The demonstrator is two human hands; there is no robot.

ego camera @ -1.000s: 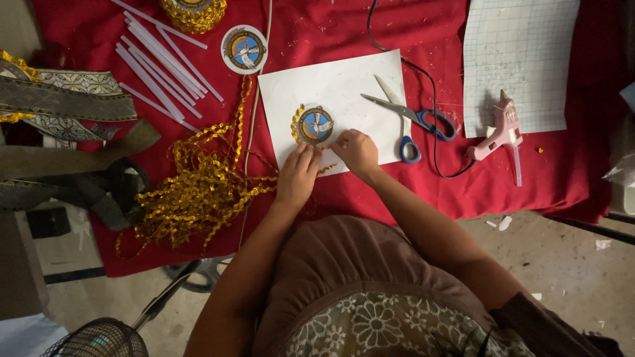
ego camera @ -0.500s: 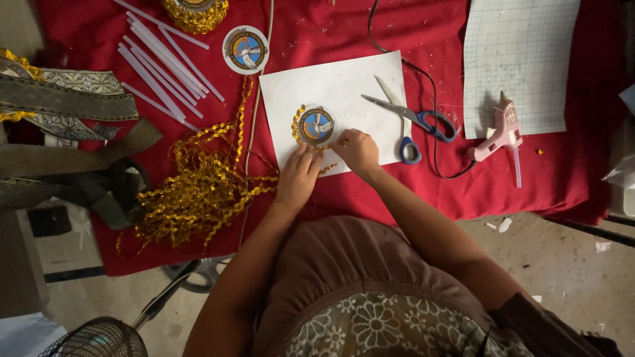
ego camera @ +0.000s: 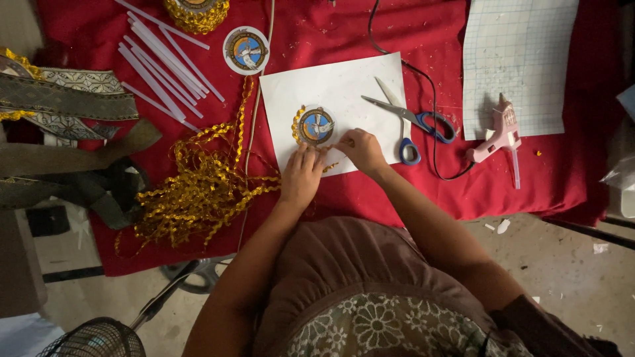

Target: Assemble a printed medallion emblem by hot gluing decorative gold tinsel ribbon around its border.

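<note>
Little has changed over the last second: both hands stay at the round badge on white paper. Left hand presses its edge; right hand pinches gold trim there.

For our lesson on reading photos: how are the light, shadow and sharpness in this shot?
Head view: warm, dim, even light; no glare on the white sheet; edges and floor darker; hands and round badge fairly sharp; fan at bottom left in shadow.
</note>
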